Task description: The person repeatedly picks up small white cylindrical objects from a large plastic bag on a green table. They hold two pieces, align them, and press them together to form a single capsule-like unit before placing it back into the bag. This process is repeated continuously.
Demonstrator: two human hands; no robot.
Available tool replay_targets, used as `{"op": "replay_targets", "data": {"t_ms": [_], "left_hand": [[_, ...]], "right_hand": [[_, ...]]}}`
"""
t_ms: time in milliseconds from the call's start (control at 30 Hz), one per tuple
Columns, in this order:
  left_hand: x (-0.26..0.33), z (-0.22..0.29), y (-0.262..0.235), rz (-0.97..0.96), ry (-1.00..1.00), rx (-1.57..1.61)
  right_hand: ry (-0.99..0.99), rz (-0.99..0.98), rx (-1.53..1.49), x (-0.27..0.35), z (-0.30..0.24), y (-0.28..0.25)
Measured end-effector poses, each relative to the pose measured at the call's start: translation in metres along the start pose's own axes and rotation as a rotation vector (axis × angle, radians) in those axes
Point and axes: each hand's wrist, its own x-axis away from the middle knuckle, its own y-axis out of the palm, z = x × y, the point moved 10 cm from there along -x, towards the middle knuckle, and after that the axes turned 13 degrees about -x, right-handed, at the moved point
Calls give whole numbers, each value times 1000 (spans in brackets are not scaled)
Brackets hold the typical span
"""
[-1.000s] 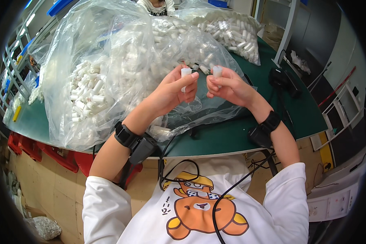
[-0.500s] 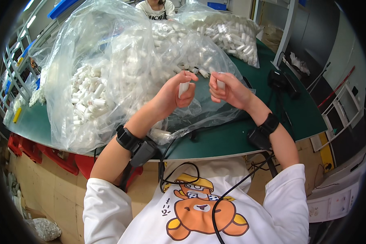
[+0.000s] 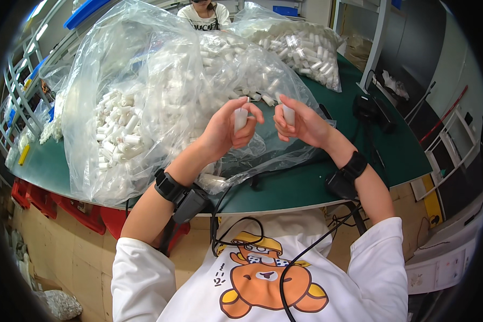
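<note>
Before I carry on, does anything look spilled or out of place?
One possible oddity: what looks like a stray tube lies near the table's front edge, seemingly under the bag film and away from the main heap. Left hand and right hand each hold an intact-looking tube.

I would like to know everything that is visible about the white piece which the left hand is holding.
The white piece looks roughly cylindrical, smooth and plain, perhaps plastic. It is held nearly upright in the left hand, whose thumb and fingers partly cover it, so its ends cannot be made out clearly. In the view, it appears in front of the large clear bag. Only the left hand visibly touches it; the right hand is apart from it.
</note>
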Motion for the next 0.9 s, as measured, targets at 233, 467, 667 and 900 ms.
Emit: {"op": "replay_targets", "data": {"t_ms": [233,467,667,900], "left_hand": [[0,8,4,19,83,128],[-2,5,-1,-13,95,137],[-2,8,5,-20,113,98],[-4,3,0,52,102,57]], "right_hand": [[126,-52,-217,2,9,7],[118,-66,-264,3,8,8],[106,-117,-251,4,5,11],[62,-86,-248,5,0,12]]}}
